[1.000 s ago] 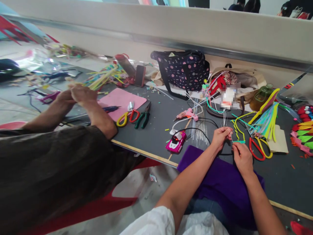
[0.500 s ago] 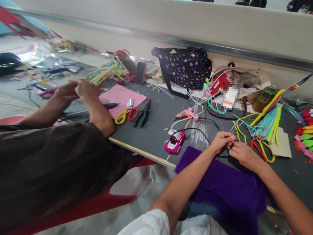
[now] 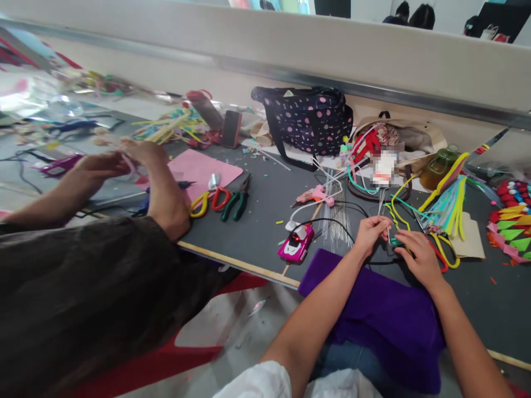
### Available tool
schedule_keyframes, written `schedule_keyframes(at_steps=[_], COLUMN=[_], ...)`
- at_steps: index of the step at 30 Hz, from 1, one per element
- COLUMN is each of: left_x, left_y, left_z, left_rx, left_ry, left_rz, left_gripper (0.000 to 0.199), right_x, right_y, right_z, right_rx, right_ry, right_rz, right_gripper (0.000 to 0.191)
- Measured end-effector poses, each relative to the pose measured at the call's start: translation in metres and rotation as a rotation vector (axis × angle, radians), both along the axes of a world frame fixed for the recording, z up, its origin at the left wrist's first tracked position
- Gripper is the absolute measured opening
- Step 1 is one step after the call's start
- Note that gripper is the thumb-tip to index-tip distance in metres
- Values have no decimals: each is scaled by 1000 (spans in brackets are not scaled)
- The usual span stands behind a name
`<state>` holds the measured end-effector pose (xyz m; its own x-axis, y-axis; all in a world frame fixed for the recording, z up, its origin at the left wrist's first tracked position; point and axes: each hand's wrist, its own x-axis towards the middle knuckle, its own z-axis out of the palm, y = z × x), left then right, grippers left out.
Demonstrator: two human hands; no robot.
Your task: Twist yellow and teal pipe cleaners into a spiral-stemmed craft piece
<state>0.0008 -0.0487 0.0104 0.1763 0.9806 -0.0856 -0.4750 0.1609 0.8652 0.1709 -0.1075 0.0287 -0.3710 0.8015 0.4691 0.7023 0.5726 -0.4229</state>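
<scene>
Thumb and fingertips pressed together, the left hand (image 3: 370, 235) pinches thin pale wires (image 3: 382, 202) that stand up above its grip, out over the dark tabletop (image 3: 257, 237). Right beside it, the right hand (image 3: 420, 257) curls its fingers at a small teal strip (image 3: 395, 241); whether they clasp it, I can't tell. Red-and-yellow-handled scissors (image 3: 448, 250) sit just past that right hand, partly hidden by it. Below the wrists, purple cloth (image 3: 373, 304) drapes off the table's edge. Left of the hands: a pink glue gun (image 3: 317, 194), and nearer, a magenta car-shaped socket block (image 3: 296, 243), red light glowing. Farther left, green-handled pliers (image 3: 236, 203) and a co-worker's two hands (image 3: 145, 152), raised close together.
</scene>
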Motion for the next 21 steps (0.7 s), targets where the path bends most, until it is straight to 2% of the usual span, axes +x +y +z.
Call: schedule_keyframes(at_steps=[3, 8, 16, 21], left_x=[0, 1, 0, 0], left_y=[-1, -3, 1, 0], left_z=[0, 1, 1, 2], left_rx=[12, 21, -21, -30], left_ry=[-8, -22, -45, -17], left_rz=[2, 32, 13, 34], left_gripper=[39, 37, 38, 39], right_x=[-11, -20, -20, -22], right_y=[1, -1, 2, 2], right_z=[1, -4, -5, -2], right_rx=[62, 99, 132, 198], right_ry=[-98, -275, -316, -415], right_rz=[-3, -37, -14, -22], right_gripper=[21, 25, 23, 22])
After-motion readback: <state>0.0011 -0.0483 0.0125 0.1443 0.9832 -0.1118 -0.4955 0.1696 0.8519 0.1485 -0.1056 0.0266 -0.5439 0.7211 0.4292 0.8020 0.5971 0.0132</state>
